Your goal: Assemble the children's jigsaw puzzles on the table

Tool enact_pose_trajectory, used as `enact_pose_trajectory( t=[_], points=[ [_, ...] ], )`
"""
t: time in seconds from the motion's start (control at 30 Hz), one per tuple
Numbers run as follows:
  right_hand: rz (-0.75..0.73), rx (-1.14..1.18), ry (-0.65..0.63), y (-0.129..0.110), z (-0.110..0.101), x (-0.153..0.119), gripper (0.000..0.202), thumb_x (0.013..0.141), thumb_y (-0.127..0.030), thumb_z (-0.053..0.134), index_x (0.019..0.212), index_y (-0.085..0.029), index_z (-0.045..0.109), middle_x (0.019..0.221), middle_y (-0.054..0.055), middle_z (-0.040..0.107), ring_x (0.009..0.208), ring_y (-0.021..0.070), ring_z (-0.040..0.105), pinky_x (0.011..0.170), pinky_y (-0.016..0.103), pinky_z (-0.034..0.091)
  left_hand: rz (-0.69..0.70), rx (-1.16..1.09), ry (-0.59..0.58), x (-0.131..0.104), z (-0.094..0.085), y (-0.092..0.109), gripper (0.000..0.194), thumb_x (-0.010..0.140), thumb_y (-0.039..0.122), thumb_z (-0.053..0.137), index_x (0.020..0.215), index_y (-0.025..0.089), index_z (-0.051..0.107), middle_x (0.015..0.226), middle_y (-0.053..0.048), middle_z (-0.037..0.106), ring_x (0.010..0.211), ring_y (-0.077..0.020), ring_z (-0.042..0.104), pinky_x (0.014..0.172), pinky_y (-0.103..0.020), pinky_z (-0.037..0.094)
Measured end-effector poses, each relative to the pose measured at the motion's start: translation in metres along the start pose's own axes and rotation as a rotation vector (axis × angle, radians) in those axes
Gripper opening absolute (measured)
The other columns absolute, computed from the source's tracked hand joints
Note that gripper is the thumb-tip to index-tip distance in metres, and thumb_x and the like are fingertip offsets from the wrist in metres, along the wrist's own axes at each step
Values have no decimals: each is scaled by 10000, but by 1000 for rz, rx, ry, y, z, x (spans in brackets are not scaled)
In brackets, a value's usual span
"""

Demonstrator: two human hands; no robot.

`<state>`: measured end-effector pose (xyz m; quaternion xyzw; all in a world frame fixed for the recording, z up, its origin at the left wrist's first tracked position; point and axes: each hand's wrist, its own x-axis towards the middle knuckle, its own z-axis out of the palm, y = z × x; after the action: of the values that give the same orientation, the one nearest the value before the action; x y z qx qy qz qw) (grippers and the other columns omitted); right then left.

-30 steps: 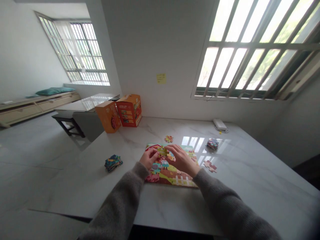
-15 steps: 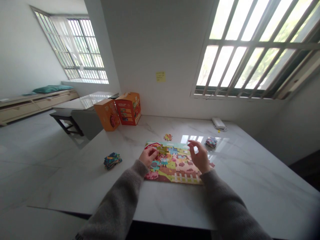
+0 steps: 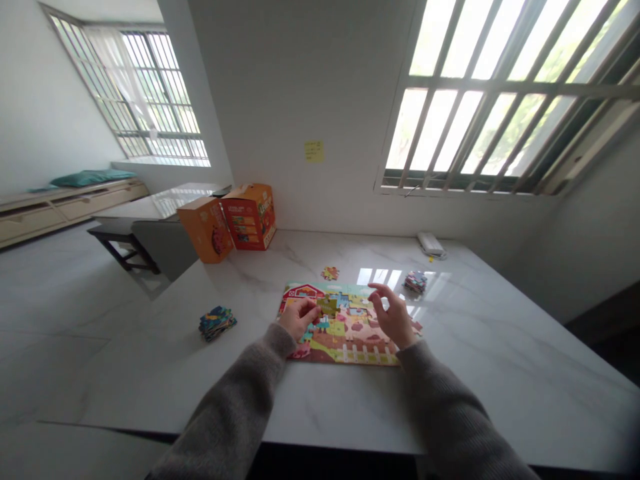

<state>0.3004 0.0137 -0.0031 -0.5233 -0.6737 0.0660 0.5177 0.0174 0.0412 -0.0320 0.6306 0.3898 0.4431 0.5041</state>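
A farm-scene jigsaw puzzle (image 3: 350, 333) lies flat on the marbled table (image 3: 320, 407), with a red barn at its upper left and a white fence along the bottom. Between the thumb and fingers of my left hand (image 3: 299, 319) is an olive-green puzzle piece (image 3: 327, 307), held over the left-middle part of the picture. My right hand (image 3: 393, 313) hovers above the puzzle's right side, fingers curved and apart, with nothing visible in it. Part of the puzzle's right edge is hidden behind this hand.
One loose orange-yellow piece (image 3: 330, 273) lies behind the puzzle. Stacks of pieces stand left (image 3: 217, 323) and right (image 3: 415, 281) of it. Orange boxes (image 3: 250, 217) stand at the back left; a white power strip (image 3: 431, 245) lies by the wall.
My left hand has moved slightly down and right over the puzzle with the piece, uncovering more of the barn. My right hand stays raised. The whole view has shifted a little.
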Motion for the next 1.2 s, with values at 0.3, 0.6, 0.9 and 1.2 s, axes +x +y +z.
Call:
enact_pose_trajectory(
  t=[0.3,0.6,0.9,1.2],
  points=[
    [53,168,-260,-34,29,-22,290,973,-332,473,1197,-225,624,803,19,661,702,165,641,594,260,522,8,92,-111,-8,15,7,301,828,466,664,802,173,596,671,-7,669,624,-148,628,659,-276,509],
    [5,117,-286,-46,35,-25,226,952,-300,510,1080,-224,680,752,1,681,693,156,645,637,254,501,-8,116,-106,-12,19,11,254,832,421,649,857,169,624,736,-16,678,672,-153,639,704,-287,522],
    [17,144,-285,-39,40,-29,235,961,-295,507,1127,-236,662,738,-11,663,680,155,638,665,270,531,6,-28,-122,-10,20,7,444,776,347,709,1166,173,587,716,22,626,682,-154,649,679,-294,545],
    [-303,61,-395,-37,38,-28,366,916,-267,625,1281,-262,601,1235,101,629,1152,236,604,978,398,525,-36,-67,-122,-10,17,8,554,742,376,771,1195,128,571,652,39,609,611,-134,630,642,-276,532]
  ],
)
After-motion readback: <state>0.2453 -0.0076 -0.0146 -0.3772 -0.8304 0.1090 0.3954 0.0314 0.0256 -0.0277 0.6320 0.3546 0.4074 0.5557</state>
